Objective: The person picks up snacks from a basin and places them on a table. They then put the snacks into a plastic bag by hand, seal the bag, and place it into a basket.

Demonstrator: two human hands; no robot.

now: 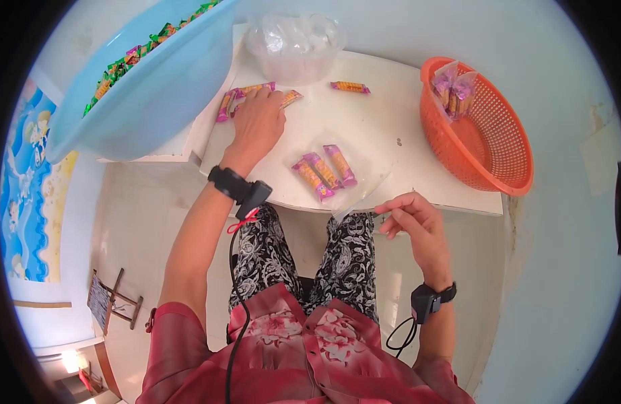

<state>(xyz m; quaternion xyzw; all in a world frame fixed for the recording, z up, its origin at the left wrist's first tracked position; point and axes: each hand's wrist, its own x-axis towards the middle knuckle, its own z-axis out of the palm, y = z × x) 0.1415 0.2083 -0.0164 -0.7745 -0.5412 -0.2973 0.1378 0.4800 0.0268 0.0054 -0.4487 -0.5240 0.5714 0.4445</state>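
Head view: packets (291,99) half-hidden by left hand (260,121)

glossy blue plastic tub (169,87), matt orange plastic basket (475,158), smooth white tabletop (418,151)

This looked like a small packing place in a plain room: many wrapped sweets filled a blue tub (162,87), and an orange basket (475,128) held bagged ones on the white tabletop (404,161).

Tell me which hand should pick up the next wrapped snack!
Probably the left hand: its fingers are at the loose packets, while the right hand is down by the clear bag.
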